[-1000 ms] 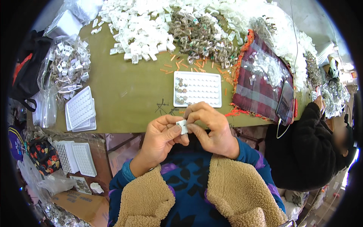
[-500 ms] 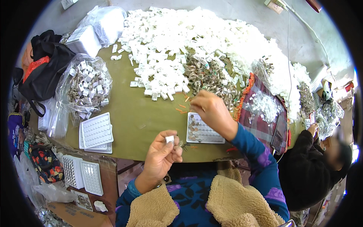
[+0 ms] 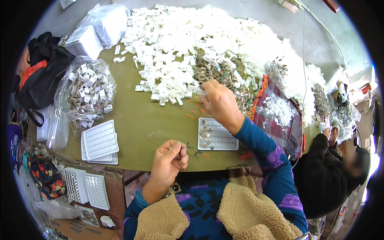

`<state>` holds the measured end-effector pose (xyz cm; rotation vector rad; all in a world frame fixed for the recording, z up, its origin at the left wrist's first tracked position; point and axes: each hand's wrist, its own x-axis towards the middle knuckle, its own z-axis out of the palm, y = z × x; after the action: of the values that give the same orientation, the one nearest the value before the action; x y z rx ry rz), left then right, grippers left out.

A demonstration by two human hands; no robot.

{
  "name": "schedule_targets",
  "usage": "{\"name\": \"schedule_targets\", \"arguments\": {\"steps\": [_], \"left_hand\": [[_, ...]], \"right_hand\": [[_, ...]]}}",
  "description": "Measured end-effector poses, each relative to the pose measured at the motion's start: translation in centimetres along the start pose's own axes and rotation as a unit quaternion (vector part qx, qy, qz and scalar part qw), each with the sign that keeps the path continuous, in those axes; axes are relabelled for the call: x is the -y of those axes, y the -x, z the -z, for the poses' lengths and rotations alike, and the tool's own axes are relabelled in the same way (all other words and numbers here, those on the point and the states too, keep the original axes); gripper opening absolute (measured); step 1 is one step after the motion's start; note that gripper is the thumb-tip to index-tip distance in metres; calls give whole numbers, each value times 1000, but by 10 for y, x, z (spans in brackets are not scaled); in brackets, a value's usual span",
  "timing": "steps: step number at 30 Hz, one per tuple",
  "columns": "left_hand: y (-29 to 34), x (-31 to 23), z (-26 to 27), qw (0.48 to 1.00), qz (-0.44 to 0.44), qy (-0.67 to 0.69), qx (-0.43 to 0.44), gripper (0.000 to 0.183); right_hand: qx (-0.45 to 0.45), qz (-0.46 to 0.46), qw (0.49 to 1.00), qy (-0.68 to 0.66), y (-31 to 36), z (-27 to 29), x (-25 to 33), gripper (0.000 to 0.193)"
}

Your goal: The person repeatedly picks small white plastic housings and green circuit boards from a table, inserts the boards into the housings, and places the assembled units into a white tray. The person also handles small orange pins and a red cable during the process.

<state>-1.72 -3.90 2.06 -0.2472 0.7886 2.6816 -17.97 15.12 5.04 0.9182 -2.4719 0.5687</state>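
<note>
My left hand (image 3: pixel 170 160) is closed just above the table's near edge, thumb pressed to the curled fingers. Whatever it may hold is too small or hidden to make out. Ahead and to the right, my right hand (image 3: pixel 222 104) pinches a small white plastic casing (image 3: pixel 201 92) at the front of the white casing pile (image 3: pixel 172 76). Below its wrist lies a white plastic tray (image 3: pixel 224 140) with small round metal discs in its left pockets. Several orange strips (image 3: pixel 192 117) are scattered beside the tray. Thin dark bits (image 3: pixel 195 154) lie between my left hand and the tray.
A heap of tangled wired parts (image 3: pixel 210 70) adjoins the white pile. At left stand a clear bag of casings (image 3: pixel 90 90), stacked trays (image 3: pixel 100 140) and a black bag (image 3: pixel 44 76). At right are a plaid cloth (image 3: pixel 276 124), a phone (image 3: pixel 295 134) and a person in black (image 3: pixel 328 176).
My right hand has moved forward to the white pile, and a white casing shows at its fingertips. The white casing seen in my left hand earlier no longer shows there; its fingers have curled closed.
</note>
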Motion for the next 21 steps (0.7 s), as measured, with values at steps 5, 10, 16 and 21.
{"name": "schedule_targets", "arguments": {"steps": [5,10,16,21], "left_hand": [[-5,13,-12,995,-36,-30,-88,18],[-5,20,-7,997,-51,-5,-63,21],[-5,14,5,996,-72,1,-43,20],[-10,9,11,993,-100,-41,-50,21]], "right_hand": [[67,-24,978,-198,55,26,70,19],[63,83,977,-184,76,37,85,23],[48,107,963,-243,56,34,77,26],[47,121,991,19,15,24,4,8]]}}
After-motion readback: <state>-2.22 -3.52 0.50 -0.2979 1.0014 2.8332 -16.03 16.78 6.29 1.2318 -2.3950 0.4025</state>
